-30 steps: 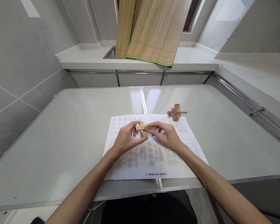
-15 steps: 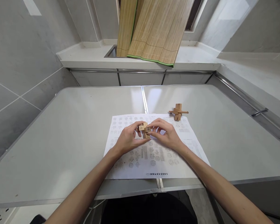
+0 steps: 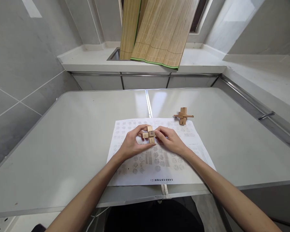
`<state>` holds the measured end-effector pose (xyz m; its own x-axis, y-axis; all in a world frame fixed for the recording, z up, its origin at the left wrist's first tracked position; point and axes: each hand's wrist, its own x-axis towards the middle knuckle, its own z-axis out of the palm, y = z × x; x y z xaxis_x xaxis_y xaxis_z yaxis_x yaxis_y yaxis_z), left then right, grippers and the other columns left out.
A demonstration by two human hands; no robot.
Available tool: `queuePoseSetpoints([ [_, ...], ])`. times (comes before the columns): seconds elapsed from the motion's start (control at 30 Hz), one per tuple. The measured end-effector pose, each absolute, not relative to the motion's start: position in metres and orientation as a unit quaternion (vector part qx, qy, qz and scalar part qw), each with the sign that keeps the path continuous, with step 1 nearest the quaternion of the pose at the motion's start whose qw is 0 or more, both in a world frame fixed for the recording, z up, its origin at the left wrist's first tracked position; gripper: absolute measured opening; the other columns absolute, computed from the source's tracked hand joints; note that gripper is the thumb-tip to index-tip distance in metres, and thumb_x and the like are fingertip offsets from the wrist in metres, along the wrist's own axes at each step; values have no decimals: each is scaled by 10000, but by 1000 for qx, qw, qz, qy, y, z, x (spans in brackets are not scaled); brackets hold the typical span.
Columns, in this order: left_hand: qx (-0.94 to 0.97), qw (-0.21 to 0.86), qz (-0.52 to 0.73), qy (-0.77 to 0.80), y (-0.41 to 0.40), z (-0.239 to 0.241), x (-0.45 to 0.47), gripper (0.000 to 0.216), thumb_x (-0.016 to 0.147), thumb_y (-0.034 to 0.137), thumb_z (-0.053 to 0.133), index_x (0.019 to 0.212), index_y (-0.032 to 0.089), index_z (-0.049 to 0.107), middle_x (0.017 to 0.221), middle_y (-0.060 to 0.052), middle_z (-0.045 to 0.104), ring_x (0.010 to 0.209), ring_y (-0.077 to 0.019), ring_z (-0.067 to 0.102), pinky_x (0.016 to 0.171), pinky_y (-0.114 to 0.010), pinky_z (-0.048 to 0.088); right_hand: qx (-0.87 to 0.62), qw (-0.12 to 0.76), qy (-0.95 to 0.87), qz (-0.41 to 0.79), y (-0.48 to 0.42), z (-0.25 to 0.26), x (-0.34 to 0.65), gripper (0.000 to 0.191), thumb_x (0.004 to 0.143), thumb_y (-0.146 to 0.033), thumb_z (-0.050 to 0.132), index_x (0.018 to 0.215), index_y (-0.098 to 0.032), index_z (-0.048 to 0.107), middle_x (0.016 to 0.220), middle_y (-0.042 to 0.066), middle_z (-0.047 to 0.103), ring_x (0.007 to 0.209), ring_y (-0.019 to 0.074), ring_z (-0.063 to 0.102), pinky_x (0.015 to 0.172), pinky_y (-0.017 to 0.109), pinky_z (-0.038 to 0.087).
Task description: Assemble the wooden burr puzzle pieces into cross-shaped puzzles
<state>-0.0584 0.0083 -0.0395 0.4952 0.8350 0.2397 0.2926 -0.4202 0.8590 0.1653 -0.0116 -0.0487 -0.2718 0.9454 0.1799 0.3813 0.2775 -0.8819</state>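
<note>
Between my two hands is a small wooden burr puzzle point(image 3: 149, 135) of interlocking blocks, with a "2" marked on the block facing up. My left hand point(image 3: 132, 141) is closed around its left side, thumb along the bottom and fingers at the top. From the right, my right hand point(image 3: 170, 138) pinches the end of the "2" block; its lower fingers are curled and partly hidden. Beneath both hands lies a printed sheet point(image 3: 140, 175) covered in small diagrams.
A second wooden burr puzzle point(image 3: 183, 116) stands at the sheet's far right corner. The pale folding table point(image 3: 62, 145) has a metal seam down its middle. Behind it, a bamboo mat point(image 3: 161, 32) hangs over a white ledge point(image 3: 87, 61).
The puzzle has turned slightly, so the "2" block now sits more squarely in front. My right fingers have drawn in against its right end. The camera view has shifted a little.
</note>
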Motion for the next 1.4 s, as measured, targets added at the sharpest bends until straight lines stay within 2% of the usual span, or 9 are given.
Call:
queuePoseSetpoints([
  [0.13, 774, 390, 337, 367, 9, -38, -59, 631, 804, 368, 877, 1352, 243, 593, 1043, -26, 743, 895, -193, 706, 849, -340, 576, -469, 366, -679, 430, -12, -48, 166, 462, 1087, -570, 472, 816, -220, 606, 671, -23, 618, 616, 160, 547, 652, 311, 427],
  [0.27, 775, 396, 325, 369, 9, -37, -58, 651, 834, 382, 856, 1405, 262, 567, 1191, -61, 722, 900, -185, 706, 833, -338, 583, -451, 372, -621, 522, -12, -48, 167, 477, 1060, -614, 525, 794, -221, 576, 598, -45, 583, 562, 138, 521, 639, 291, 437],
  [0.4, 757, 427, 323, 375, 10, -40, -58, 798, 858, 411, 848, 1528, 295, 430, 1404, -121, 625, 859, -155, 715, 814, -337, 601, -423, 425, -480, 641, -8, -48, 169, 496, 991, -638, 639, 749, -212, 562, 582, -42, 547, 484, 113, 475, 527, 267, 434],
  [0.47, 745, 438, 334, 375, 10, -41, -58, 817, 874, 387, 834, 1547, 300, 379, 1438, -136, 601, 848, -144, 717, 786, -321, 602, -420, 461, -395, 675, -3, -49, 172, 479, 933, -620, 732, 753, -207, 570, 584, -45, 523, 465, 102, 450, 456, 246, 407],
  [0.57, 739, 447, 335, 376, 10, -41, -58, 766, 904, 367, 806, 1533, 298, 374, 1417, -125, 617, 838, -134, 717, 776, -309, 603, -399, 516, -288, 701, 5, -54, 178, 439, 856, -547, 851, 810, -209, 575, 614, -59, 493, 485, 88, 451, 394, 193, 384],
  [0.67, 739, 444, 329, 385, 9, -39, -57, 710, 928, 381, 779, 1515, 285, 390, 1380, -111, 638, 825, -129, 711, 786, -314, 604, -375, 549, -220, 713, 10, -58, 183, 403, 849, -462, 886, 861, -216, 568, 665, -57, 509, 524, 80, 489, 390, 149, 424],
  [0.93, 736, 446, 321, 395, 8, -38, -58, 649, 946, 383, 753, 1491, 267, 420, 1334, -100, 655, 814, -130, 705, 791, -327, 593, -343, 583, -110, 728, 15, -60, 192, 200, 994, -294, 731, 908, -210, 572, 680, -48, 511, 533, 67, 514, 432, 102, 515],
  [1.2, 741, 442, 316, 396, 8, -39, -58, 609, 979, 413, 710, 1494, 271, 417, 1337, -97, 655, 810, -130, 704, 791, -328, 595, -315, 581, -90, 745, 21, -65, 206, 212, 1001, -301, 710, 861, -219, 573, 682, -49, 489, 519, 54, 505, 449, 73, 530],
  [1.4, 743, 440, 319, 390, 9, -41, -58, 608, 979, 424, 706, 1495, 264, 425, 1322, -106, 664, 805, -136, 706, 766, -328, 593, -303, 568, -159, 749, 20, -64, 210, 270, 944, -336, 785, 837, -231, 560, 661, -60, 433, 512, 79, 455, 397, 104, 506],
])
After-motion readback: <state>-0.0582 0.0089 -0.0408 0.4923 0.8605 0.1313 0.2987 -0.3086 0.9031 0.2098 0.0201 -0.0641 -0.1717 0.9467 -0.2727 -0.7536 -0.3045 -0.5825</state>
